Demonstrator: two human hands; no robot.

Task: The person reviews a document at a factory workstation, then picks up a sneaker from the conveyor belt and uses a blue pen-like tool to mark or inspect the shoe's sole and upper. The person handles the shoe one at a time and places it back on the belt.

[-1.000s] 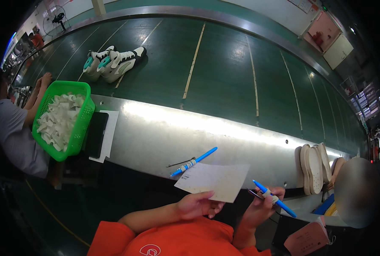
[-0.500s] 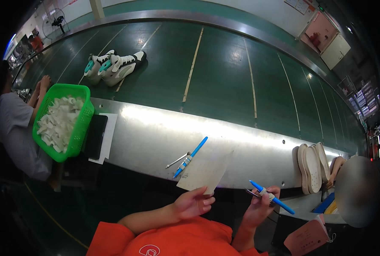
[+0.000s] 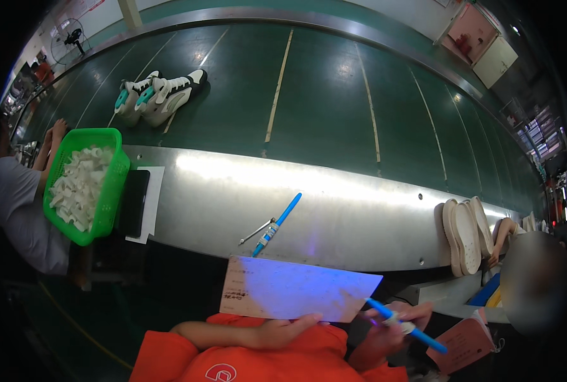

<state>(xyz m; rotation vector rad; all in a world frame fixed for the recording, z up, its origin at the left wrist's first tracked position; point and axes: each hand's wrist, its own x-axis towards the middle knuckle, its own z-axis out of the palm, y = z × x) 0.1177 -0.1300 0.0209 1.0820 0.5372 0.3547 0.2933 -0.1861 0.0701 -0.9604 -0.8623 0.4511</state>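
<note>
Card [image 3: 296, 290] was found in your left hand [image 3: 283, 332], held low before your body, just off the near edge of the steel ledge [image 3: 201, 210]. Your left thumb pressed on its lower margin; the fingers behind were hidden, though the hold read as a pinch. Your right hand [image 3: 385, 337] gripped a tape-bound blue pen [image 3: 380, 308] with its fingers closed around the binding. Blur prevented telling how each finger sat.

Change noted: half a second before, you held the card aslant over the ledge, without colour on it. You had since turned it broadside and drawn it in, and blue-violet light spread over its face while a violet glow showed beside your right fingers. In this inspector's judgement, the work had passed from positioning the card to lighting its surface. The dark handwriting at its left end stood largely outside the strongest light.

The second blue pen [image 3: 278, 223] stayed on the ledge beyond the card, a thin metal tool [image 3: 256, 232] beside it. The green basket [image 3: 112, 197] of white pieces remained to your left, the pale soles [image 3: 468, 242] to your right.
</note>
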